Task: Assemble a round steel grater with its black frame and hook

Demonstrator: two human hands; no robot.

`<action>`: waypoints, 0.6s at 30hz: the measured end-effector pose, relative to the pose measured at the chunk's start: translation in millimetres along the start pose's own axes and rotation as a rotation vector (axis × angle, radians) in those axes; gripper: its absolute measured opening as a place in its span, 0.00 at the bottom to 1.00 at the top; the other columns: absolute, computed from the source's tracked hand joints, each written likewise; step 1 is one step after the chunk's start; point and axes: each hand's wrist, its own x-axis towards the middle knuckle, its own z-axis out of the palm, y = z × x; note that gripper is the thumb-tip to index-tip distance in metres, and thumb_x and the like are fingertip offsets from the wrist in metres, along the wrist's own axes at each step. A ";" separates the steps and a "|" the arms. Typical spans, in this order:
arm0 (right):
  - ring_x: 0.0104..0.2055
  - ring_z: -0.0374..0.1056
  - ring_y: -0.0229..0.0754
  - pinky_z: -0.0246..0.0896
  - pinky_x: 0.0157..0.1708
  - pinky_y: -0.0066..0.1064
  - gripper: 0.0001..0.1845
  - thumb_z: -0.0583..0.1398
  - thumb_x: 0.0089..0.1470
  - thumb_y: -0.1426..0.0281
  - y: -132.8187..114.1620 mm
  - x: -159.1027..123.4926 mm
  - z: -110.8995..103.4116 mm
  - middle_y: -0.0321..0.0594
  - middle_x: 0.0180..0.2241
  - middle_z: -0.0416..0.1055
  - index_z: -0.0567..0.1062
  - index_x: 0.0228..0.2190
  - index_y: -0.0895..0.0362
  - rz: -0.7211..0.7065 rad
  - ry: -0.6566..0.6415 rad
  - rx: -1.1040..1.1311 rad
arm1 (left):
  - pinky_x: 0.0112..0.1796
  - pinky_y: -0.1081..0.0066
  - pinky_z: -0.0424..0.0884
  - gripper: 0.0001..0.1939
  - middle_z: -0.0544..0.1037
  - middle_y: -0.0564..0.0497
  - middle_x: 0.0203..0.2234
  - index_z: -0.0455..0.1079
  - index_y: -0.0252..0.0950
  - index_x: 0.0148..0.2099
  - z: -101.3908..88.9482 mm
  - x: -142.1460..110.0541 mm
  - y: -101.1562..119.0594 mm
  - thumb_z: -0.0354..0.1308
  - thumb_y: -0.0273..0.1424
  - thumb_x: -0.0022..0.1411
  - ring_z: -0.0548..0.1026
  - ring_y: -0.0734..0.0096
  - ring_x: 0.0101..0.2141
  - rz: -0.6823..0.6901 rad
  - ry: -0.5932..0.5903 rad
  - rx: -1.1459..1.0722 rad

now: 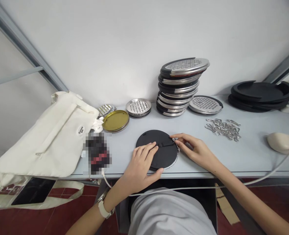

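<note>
Two bare hands at a round grater [159, 151], black back upward, steel rim showing along its lower right edge, flat on a pale grey desk [245, 160] near the front edge. Left hand [142, 160] open and pressed palm-down on the black back, fingers spread, no clench. Right hand [195, 151] curled at the grater's right rim, fingertips [176, 137] on a small metal clip [176, 141] at the end of a narrow black strap [165, 143]; pinching or only touching, impossible to tell. Farther along the desk, a leaning stack of graters [180, 86], one loose grater [205, 105], a heap of steel hooks [223, 129], and stacked black rings [262, 94]. To the left, a cream canvas tote bag [43, 137].
</note>
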 end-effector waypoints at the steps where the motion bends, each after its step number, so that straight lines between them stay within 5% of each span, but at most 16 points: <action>1: 0.34 0.68 0.40 0.63 0.37 0.31 0.15 0.53 0.63 0.63 0.3 -0.2 0.2 0.37 0.31 0.72 0.71 0.48 0.53 0.005 -0.003 0.011 | 0.58 0.57 0.51 0.29 0.57 0.44 0.63 0.52 0.36 0.64 0.0 0.0 -0.1 0.54 0.38 0.64 0.55 0.58 0.60 0.000 0.000 0.001; 18: 0.37 0.67 0.42 0.63 0.41 0.35 0.18 0.56 0.61 0.60 11.8 0.5 2.4 0.39 0.34 0.69 0.67 0.51 0.52 -0.012 0.000 0.140 | 0.57 0.56 0.54 0.29 0.58 0.43 0.62 0.53 0.36 0.64 -1.2 -0.2 0.5 0.54 0.38 0.64 0.57 0.57 0.60 0.004 0.015 -0.007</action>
